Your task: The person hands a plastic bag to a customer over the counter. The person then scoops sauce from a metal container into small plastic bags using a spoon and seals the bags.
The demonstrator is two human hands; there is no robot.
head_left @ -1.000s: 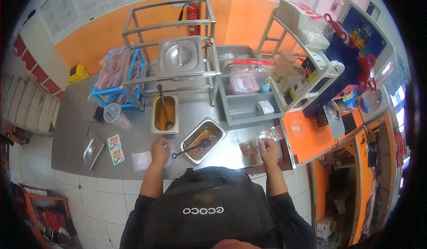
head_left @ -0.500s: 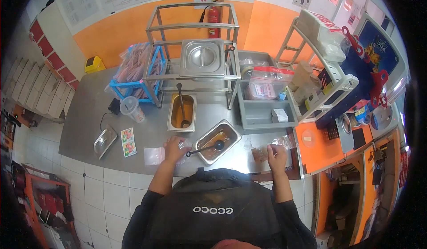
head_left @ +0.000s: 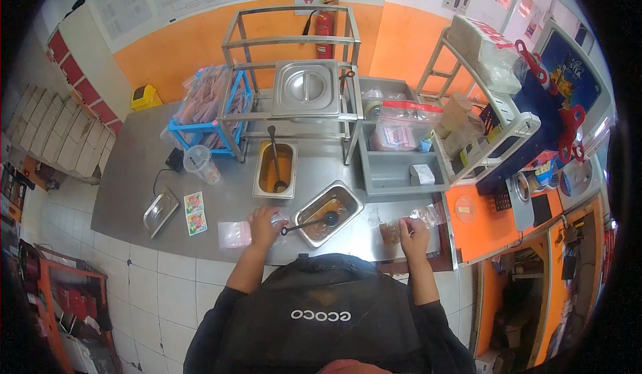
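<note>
My left hand lies over clear plastic bags on the steel table, fingers spread. Close to its right, a tilted steel pan holds brown sauce and a black ladle, whose handle reaches over the rim toward that hand. My right hand is closed in a pinch at the edge of a small clear bag with brown sauce in it; the exact grip is partly hidden. More clear plastic lies just behind this hand. A second steel pan with amber liquid and a ladle stands farther back.
A steel rack with a lidded pan stands at the back, beside a blue crate of packets. Grey trays and a white shelf are on the right. A plastic cup, sachets and a steel lid sit left.
The view has shifted very slightly. Both hands stay in nearly the same places, with only small finger movements; the pans and bags have not visibly moved.
</note>
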